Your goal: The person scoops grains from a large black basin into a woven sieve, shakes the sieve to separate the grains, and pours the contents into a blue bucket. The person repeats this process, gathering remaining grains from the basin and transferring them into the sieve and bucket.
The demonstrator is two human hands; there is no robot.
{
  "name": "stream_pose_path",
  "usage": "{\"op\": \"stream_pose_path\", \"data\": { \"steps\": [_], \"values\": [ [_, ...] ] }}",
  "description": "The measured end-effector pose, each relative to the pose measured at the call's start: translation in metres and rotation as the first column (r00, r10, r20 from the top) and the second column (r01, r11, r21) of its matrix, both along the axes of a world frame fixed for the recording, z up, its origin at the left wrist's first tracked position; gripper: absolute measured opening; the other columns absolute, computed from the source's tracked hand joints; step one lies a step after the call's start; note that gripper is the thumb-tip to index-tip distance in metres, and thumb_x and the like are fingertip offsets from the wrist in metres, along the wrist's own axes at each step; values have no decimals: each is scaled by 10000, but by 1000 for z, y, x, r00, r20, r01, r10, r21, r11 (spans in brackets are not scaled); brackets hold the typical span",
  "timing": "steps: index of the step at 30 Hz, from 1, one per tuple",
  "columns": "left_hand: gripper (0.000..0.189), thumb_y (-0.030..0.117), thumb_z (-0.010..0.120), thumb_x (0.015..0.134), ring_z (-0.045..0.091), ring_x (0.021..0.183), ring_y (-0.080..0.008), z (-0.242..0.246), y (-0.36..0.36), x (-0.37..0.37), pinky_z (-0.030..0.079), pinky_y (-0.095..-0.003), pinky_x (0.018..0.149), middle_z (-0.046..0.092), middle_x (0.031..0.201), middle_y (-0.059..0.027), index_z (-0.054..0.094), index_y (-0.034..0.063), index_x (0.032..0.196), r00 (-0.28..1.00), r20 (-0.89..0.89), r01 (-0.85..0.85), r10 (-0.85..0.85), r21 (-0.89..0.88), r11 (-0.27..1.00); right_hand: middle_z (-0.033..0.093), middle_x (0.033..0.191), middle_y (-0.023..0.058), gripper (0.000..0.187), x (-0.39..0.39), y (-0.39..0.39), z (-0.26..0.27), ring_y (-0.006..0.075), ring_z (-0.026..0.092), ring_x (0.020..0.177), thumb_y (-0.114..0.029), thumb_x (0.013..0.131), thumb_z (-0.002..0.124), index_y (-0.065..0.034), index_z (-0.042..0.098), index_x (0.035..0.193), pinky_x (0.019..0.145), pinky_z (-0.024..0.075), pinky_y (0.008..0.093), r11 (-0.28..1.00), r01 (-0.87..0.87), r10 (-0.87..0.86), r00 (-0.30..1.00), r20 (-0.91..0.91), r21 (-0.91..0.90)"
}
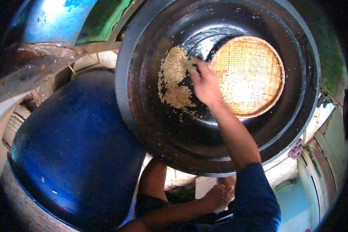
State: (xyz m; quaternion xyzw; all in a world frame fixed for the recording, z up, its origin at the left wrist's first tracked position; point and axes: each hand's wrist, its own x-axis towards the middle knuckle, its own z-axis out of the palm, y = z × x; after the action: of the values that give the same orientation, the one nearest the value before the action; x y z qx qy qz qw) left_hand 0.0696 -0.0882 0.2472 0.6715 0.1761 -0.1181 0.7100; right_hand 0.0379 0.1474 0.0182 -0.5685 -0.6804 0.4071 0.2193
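A wide black basin lies before me. Inside it, at the right, rests a round woven bamboo tray with pale kernels spread over its left and lower part. Left of the tray, a heap of pale kernels lies on the basin's bottom. My right hand is between heap and tray, its fingertips at the heap's right edge; whether kernels are in its fingers cannot be told. Below the basin's near rim, my left hand rests by my legs, fingers curled, with bits stuck to it; its palm is hidden.
A large dark blue plastic drum stands close at the left. Another blue container is at the upper left. A crumpled purple cloth lies right of the basin, near wooden boards. Tiled floor shows below the basin.
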Motion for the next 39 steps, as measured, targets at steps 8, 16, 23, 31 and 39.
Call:
{"op": "stream_pose_path", "data": {
  "steps": [8, 16, 23, 31, 39],
  "values": [
    [488, 392, 632, 853, 601, 1013, -379, -8, -29, 7, 464, -465, 882, 620, 1203, -195, 634, 74, 1224, 821, -458, -536, 341, -413, 737, 499, 1382, 261, 523, -96, 8, -94, 430, 447, 1282, -310, 947, 593, -30, 516, 1383, 1101, 363, 487, 989, 40, -64, 983, 171, 139],
    [525, 379, 624, 844, 602, 1022, -362, -12, -36, 18, 448, -449, 864, 622, 1171, -255, 633, 50, 1254, 990, -142, -44, 24, -140, 989, 507, 1365, 257, 536, -57, -73, -48, 438, 479, 1209, -290, 909, 618, -58, 523, 1383, 1035, 397, 517, 932, -348, 361, 910, 205, -99],
    [490, 384, 636, 864, 603, 994, -343, -10, -15, -4, 466, -430, 788, 642, 1105, -266, 678, -7, 1156, 974, -183, -191, 136, -324, 927, 540, 1289, 241, 486, -41, -44, -60, 412, 505, 1167, -227, 898, 642, -37, 551, 1336, 1017, 419, 495, 991, 56, -88, 956, 280, 121],
    [461, 385, 615, 904, 600, 1067, -331, -9, -11, 7, 480, -385, 881, 612, 1211, -263, 661, 7, 1165, 933, -321, -303, 161, -461, 834, 528, 1278, 269, 448, -31, -97, -67, 427, 476, 1191, -213, 913, 610, -69, 560, 1334, 1020, 376, 524, 985, 130, -155, 952, 264, 110],
    [414, 303, 527, 958, 586, 1140, -334, -20, -50, 13, 460, -416, 953, 583, 1325, -225, 606, 54, 1281, 842, -437, -535, 316, -599, 595, 521, 1255, 286, 406, -73, -125, -79, 450, 505, 1087, -298, 948, 588, -71, 599, 1285, 941, 410, 564, 974, 226, -216, 933, 288, -1]
  ]
}}
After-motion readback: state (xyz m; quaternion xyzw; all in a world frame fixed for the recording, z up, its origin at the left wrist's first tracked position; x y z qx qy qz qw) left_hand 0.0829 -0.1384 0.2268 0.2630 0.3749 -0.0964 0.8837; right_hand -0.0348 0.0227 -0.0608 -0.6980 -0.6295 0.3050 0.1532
